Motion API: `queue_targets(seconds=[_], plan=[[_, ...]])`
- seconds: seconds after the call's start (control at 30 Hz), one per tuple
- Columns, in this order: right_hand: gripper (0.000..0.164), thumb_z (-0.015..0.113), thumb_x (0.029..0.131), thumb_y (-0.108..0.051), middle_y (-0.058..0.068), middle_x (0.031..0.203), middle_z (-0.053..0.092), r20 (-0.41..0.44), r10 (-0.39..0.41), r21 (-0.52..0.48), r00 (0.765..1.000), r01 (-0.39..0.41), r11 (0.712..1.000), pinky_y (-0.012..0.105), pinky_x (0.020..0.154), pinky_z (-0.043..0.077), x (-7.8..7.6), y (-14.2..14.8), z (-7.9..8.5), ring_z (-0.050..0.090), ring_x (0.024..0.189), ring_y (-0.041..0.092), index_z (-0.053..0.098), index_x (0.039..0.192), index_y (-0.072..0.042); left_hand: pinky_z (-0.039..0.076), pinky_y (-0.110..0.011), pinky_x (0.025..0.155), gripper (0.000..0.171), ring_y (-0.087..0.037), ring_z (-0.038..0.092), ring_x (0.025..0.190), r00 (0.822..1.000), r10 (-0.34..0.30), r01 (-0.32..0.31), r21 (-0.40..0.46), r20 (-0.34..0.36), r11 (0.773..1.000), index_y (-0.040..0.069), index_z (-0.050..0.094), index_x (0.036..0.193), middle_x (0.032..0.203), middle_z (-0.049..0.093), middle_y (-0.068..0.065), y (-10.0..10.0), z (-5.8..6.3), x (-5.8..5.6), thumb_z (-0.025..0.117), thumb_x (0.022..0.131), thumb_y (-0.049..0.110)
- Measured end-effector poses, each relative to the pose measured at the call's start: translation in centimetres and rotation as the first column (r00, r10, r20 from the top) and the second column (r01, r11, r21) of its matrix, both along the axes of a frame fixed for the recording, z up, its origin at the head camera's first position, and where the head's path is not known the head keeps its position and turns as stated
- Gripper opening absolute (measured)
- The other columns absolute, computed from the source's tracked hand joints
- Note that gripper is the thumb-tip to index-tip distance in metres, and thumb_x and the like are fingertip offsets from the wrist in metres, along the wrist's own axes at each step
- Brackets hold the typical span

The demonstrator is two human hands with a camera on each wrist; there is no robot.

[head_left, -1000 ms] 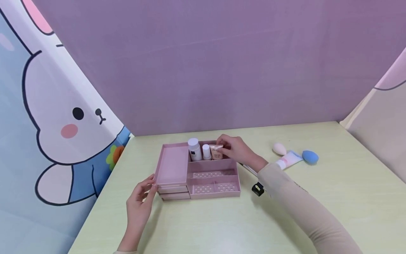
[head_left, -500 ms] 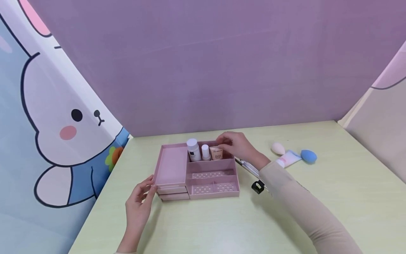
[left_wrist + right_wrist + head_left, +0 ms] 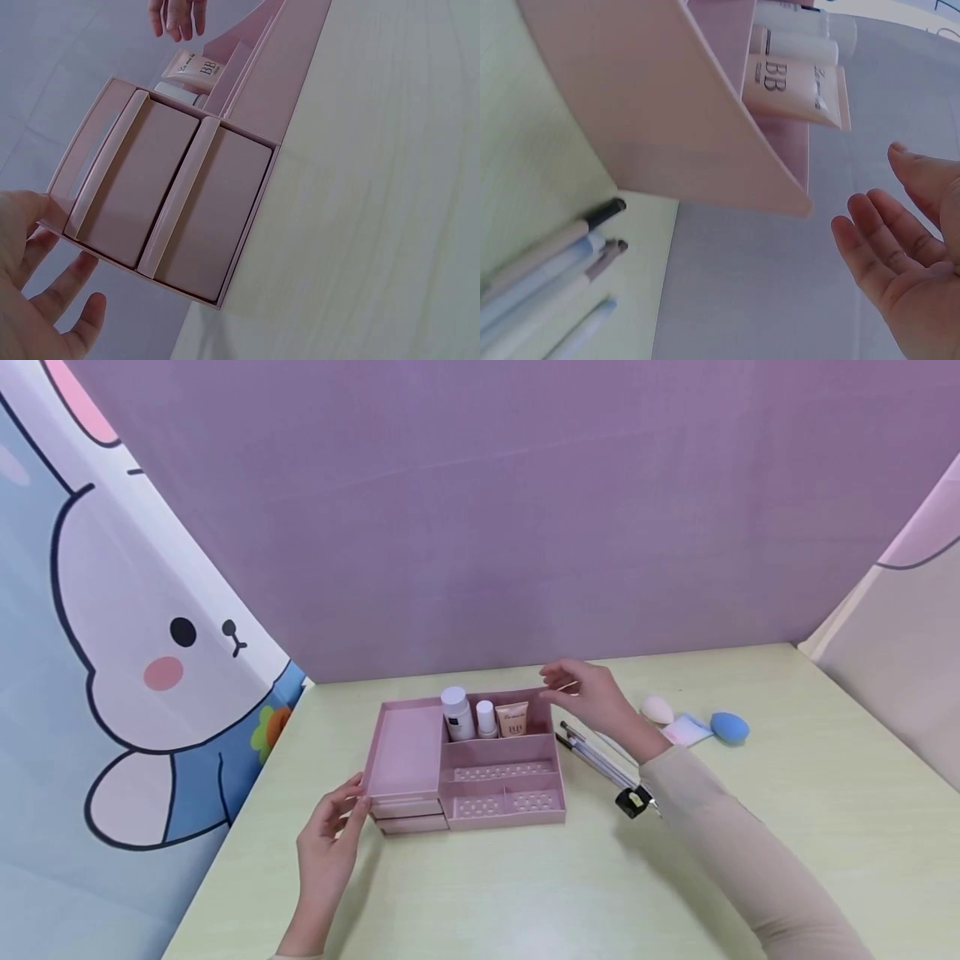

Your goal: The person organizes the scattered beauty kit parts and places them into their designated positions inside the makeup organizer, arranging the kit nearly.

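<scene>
A pink desktop organizer (image 3: pixel 408 752) with two front drawers stands on the table. My left hand (image 3: pixel 330 835) touches its front left corner, thumb at the front edge and fingers loosely spread along the side. In the back compartment, a white-capped bottle (image 3: pixel 459 718), a smaller white-capped bottle (image 3: pixel 487 720) and a beige BB cream tube (image 3: pixel 512 720) stand in a row. The tube leans slightly in the right wrist view (image 3: pixel 795 90). Beyond the organizer's back right corner, my right hand (image 3: pixel 596 697) hovers with relaxed fingers, holding nothing.
Several slim pen-like sticks (image 3: pixel 596 758) lie right of the organizer, a black clip-like piece (image 3: pixel 633 802) at their near end. Farther right are a pale pink makeup sponge (image 3: pixel 657 710), a blue sponge (image 3: pixel 729 727) and a pastel tube (image 3: pixel 686 729), partly behind the right forearm.
My right hand has let go of the BB cream tube and moved up and right, away from it. The sticks and black piece have shifted slightly right. The left hand stays at the corner.
</scene>
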State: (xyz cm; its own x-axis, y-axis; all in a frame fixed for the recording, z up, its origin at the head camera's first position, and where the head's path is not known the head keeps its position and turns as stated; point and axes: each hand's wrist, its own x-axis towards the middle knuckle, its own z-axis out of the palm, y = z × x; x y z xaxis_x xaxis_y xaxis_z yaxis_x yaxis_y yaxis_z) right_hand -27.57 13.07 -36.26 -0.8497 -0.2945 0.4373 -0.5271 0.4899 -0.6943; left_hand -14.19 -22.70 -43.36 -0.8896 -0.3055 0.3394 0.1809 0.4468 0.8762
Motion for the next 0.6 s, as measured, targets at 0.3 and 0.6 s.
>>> queue_targets(seconds=[0.3,0.6], plan=[[0.039,0.076,0.089,-0.008,0.019,0.105,0.069,0.075,-0.138,0.000,0.988,0.138,0.990,0.045,0.082,0.055,0.5,3.5,-0.2,0.068,0.095,0.033,0.060,0.123,0.002,0.045,-0.012,0.078,0.020,0.004,0.061,0.098,1.000,0.004,-0.004,0.004,-0.004,1.000,0.005,0.067,0.116,0.132,0.065,-0.003,0.0,0.0,0.0,0.065,0.098,0.013],[0.050,0.075,0.091,-0.020,0.024,0.109,0.068,0.135,-0.273,0.049,0.953,0.268,0.962,0.049,0.085,0.053,1.2,7.7,-1.3,0.066,0.099,0.039,0.053,0.130,0.003,0.045,-0.013,0.078,0.019,0.003,0.061,0.098,1.000,-0.001,0.001,0.008,-0.019,1.000,0.005,0.068,0.115,0.131,0.065,-0.004,0.1,0.1,0.2,0.065,0.098,0.012]])
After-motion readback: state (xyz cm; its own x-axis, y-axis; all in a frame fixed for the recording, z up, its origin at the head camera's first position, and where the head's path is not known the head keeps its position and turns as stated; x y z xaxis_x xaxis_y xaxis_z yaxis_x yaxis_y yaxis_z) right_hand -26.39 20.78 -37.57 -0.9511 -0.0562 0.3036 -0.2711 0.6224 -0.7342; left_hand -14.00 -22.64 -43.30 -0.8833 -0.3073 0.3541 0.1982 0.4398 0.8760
